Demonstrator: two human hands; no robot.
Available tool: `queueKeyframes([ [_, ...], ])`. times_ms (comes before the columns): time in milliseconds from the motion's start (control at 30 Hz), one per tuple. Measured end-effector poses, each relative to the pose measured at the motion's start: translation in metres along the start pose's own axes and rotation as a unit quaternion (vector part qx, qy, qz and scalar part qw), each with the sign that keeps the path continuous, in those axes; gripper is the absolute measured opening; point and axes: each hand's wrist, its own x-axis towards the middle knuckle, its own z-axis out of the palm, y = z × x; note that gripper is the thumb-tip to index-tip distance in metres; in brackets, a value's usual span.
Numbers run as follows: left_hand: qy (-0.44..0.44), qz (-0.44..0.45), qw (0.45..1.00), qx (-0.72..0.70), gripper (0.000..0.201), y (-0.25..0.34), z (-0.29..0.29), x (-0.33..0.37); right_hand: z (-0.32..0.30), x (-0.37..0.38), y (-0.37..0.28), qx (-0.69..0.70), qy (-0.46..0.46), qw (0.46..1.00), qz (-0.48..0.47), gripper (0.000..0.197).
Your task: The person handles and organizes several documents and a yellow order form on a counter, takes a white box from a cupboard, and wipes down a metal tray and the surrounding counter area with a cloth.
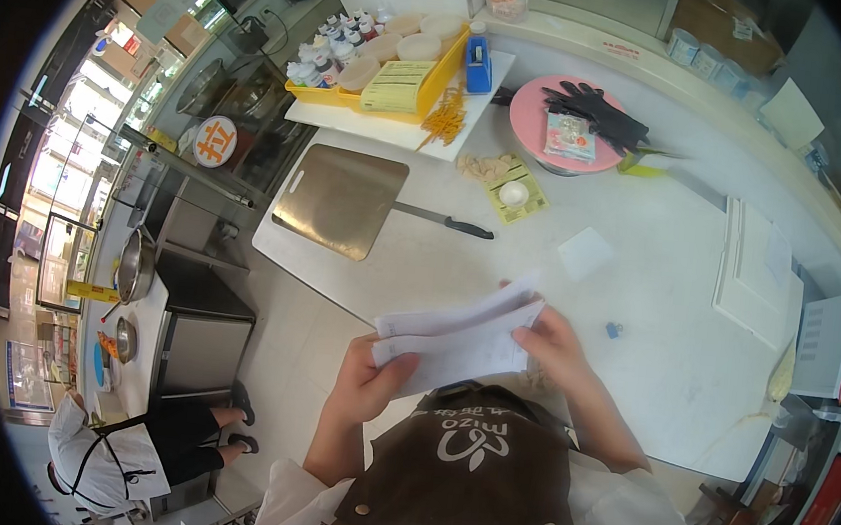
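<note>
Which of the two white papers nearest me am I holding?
The larger, layered paper, held between your left hand and right hand. The small white square lies flat on the table, touched by neither hand.

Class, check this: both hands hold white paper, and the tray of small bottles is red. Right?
The colour is wrong: the head view shows the tray of small bottles is yellow. The left hand and right hand do hold white paper.

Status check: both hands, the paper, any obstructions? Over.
Left hand and right hand each gripping white paper. Held before brown apron. No obstruction seen at hands; knife lies beyond on table.
</note>
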Motion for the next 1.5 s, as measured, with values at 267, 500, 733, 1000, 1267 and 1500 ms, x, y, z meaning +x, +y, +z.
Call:
queueKeyframes([
  [267, 0.078, 0.004, 0.996, 0.043, 0.024, -0.013, 0.003, 0.002, 0.015, -0.003, 0.001, -0.008, 0.010, 0.999, -0.029, 0.035],
  [500, 0.124, 0.079, 0.981, 0.130, 0.027, -0.015, 0.004, 0.002, 0.037, -0.005, -0.030, 0.042, 0.060, 0.994, -0.085, 0.044],
  [733, 0.118, 0.103, 0.980, 0.123, 0.037, -0.013, 0.005, 0.003, 0.038, -0.014, -0.037, 0.010, 0.019, 0.997, 0.076, 0.033],
  [1000, 0.144, -0.006, 0.959, -0.244, 0.074, -0.007, 0.004, 0.013, 0.036, -0.013, -0.034, 0.012, -0.005, 0.998, 0.064, 0.030],
  [1267, -0.036, -0.086, 0.886, -0.455, 0.041, -0.027, -0.006, 0.010, 0.030, -0.017, -0.025, 0.148, -0.054, 0.962, 0.223, 0.048],
  [1500, -0.038, -0.195, 0.854, -0.481, 0.020, -0.044, -0.002, 0.011, 0.031, -0.021, -0.023, 0.294, -0.087, 0.942, 0.136, 0.067],
])
